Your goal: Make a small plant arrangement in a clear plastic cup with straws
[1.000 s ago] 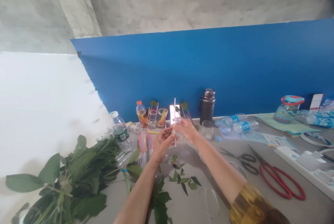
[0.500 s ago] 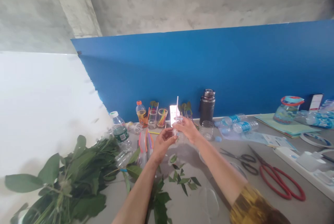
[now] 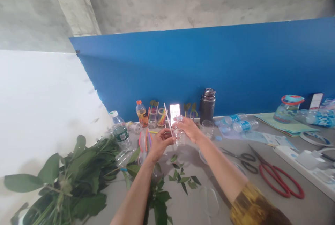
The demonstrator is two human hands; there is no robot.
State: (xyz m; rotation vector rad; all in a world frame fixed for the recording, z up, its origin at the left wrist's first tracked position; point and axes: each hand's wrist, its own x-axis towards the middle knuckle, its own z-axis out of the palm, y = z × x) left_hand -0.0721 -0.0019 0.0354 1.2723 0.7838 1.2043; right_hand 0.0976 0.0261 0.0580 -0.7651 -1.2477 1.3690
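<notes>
My left hand (image 3: 159,142) is closed in a pinch on the lower end of a thin white straw (image 3: 168,118) that leans up and to the left. My right hand (image 3: 188,128) is wrapped round a small clear plastic bottle (image 3: 179,135), held upright just right of the straw. Both hands hover above the grey table (image 3: 261,204), over several loose green leaves (image 3: 183,177).
A heap of leafy branches (image 3: 75,179) lies at the left. Water bottles (image 3: 119,132), an orange-capped bottle (image 3: 141,113), cups of coloured straws (image 3: 161,117) and a dark flask (image 3: 207,105) line the blue wall. Black scissors (image 3: 239,157) and red scissors (image 3: 277,179) lie to the right.
The straw has tipped from upright to leaning left, and its lower end has come out beside the bottle. My left hand has shifted slightly down and left.
</notes>
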